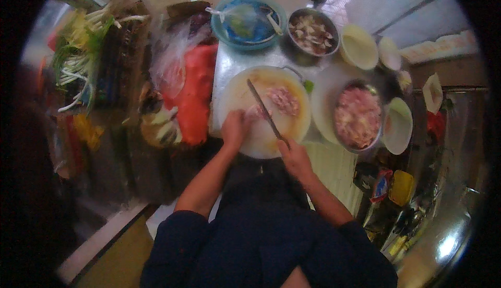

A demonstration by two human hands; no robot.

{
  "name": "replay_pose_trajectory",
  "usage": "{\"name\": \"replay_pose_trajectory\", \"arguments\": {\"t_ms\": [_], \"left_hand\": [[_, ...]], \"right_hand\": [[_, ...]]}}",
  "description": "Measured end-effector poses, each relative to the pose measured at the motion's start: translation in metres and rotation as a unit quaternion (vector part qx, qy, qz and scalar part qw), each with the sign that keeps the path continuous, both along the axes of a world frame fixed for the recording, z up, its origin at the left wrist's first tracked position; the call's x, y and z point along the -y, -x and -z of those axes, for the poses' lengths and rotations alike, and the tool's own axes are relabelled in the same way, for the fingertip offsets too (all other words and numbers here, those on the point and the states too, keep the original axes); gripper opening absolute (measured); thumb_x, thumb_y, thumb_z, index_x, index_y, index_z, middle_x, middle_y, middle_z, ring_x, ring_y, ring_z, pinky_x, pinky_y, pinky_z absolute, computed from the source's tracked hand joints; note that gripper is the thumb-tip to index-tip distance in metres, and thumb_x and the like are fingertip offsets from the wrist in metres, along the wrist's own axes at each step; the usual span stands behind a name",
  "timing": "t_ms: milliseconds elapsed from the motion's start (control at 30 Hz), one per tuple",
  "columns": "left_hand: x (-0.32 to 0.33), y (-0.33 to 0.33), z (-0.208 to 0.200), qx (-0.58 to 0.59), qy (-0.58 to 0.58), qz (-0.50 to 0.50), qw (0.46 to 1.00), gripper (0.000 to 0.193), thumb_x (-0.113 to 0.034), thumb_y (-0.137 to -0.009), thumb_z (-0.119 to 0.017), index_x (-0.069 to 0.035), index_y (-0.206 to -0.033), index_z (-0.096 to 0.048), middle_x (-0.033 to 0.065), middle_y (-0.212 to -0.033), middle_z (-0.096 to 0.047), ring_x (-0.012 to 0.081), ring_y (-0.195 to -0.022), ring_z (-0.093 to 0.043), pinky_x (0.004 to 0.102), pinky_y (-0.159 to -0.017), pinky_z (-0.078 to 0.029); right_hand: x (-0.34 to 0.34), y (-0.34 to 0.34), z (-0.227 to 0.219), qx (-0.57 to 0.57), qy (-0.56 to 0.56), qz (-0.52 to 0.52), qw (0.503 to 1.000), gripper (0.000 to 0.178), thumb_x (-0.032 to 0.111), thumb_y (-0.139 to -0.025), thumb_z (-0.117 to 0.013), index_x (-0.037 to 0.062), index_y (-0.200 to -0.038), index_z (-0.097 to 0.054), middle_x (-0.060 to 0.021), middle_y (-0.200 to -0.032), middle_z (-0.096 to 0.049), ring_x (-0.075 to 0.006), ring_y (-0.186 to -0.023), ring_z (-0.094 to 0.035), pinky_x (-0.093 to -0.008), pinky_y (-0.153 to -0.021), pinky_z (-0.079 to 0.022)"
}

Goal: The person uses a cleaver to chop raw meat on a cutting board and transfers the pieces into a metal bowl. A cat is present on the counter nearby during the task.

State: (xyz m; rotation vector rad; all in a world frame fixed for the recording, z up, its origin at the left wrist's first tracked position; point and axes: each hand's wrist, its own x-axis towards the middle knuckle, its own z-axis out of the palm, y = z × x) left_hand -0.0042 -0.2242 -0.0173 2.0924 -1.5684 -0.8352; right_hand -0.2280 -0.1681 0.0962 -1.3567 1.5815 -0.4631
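Note:
A round cutting board (pixel 237 92) lies on the metal table in front of me. My right hand (pixel 295 157) grips a knife (pixel 264 108) by its handle, with the blade slanting up and left across the board. Beside the blade, my left hand (pixel 235 127) has its fingers curled against a small piece of raw meat (pixel 255 112); the fingertips are blurred, and how they hold it is partly hidden. To the right of the blade sits a small heap of cut raw meat (pixel 283 100) on the board.
A metal bowl of raw meat (pixel 358 115) stands at the right. Behind the board are a blue-green basin (pixel 249 43) and a pot of pale pieces (pixel 313 31). Pale bowls (pixel 359 48) stand at the far right. Red bags (pixel 195 95) and green onions (pixel 78 63) lie at left.

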Motion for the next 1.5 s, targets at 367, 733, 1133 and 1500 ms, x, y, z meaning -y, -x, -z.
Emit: {"name": "replay_pose_trajectory", "arguments": {"t_ms": [367, 733, 1133, 1500], "left_hand": [[-0.001, 0.003, 0.001, 0.021, -0.014, -0.032, 0.999, 0.029, -0.034, -0.092, -0.072, -0.006, -0.098, -0.070, 0.0196, -0.102, -0.069, 0.0438, -0.099, -0.066, 0.0533, -0.084, -0.052], [0.055, -0.049, -0.007, -0.082, 0.025, 0.001, 0.996, 0.031, -0.023, -0.095, -0.076, -0.003, -0.118, -0.075, 0.0173, -0.112, -0.077, 0.0292, -0.091, -0.076, 0.0388, -0.083, -0.060], [0.108, 0.055, 0.005, 0.102, 0.058, 0.323, 0.939, 0.020, -0.020, -0.090, -0.067, -0.011, -0.106, -0.074, 0.0169, -0.112, -0.069, 0.0357, -0.106, -0.069, 0.0479, -0.088, -0.056], [0.093, 0.053, -0.094, 0.037, 0.087, 0.359, 0.929, 0.018, -0.015, -0.087, -0.071, -0.009, -0.102, -0.064, 0.0135, -0.104, -0.069, 0.0389, -0.095, -0.069, 0.0487, -0.082, -0.056]], "right_hand": [[-0.022, -0.003, 0.050, -0.074, -0.081, -0.049, 0.993, 0.045, 0.039, -0.105, -0.059, 0.0025, -0.129, -0.064, -0.0297, -0.100, -0.071, -0.0504, -0.096, -0.068, -0.0537, -0.083, -0.053], [-0.062, 0.036, 0.024, -0.075, -0.060, -0.071, 0.993, 0.045, 0.045, -0.104, -0.059, 0.0056, -0.124, -0.068, -0.0260, -0.098, -0.073, -0.0488, -0.094, -0.070, -0.0560, -0.083, -0.054], [-0.027, 0.003, 0.034, -0.071, -0.061, -0.091, 0.991, 0.046, 0.050, -0.105, -0.056, 0.0094, -0.123, -0.067, -0.0248, -0.101, -0.073, -0.0499, -0.097, -0.068, -0.0582, -0.086, -0.054], [-0.020, 0.015, 0.051, -0.014, -0.092, -0.001, 0.996, 0.051, 0.051, -0.103, -0.055, 0.0062, -0.123, -0.069, -0.0248, -0.105, -0.074, -0.0472, -0.101, -0.069, -0.0524, -0.089, -0.054]]}}
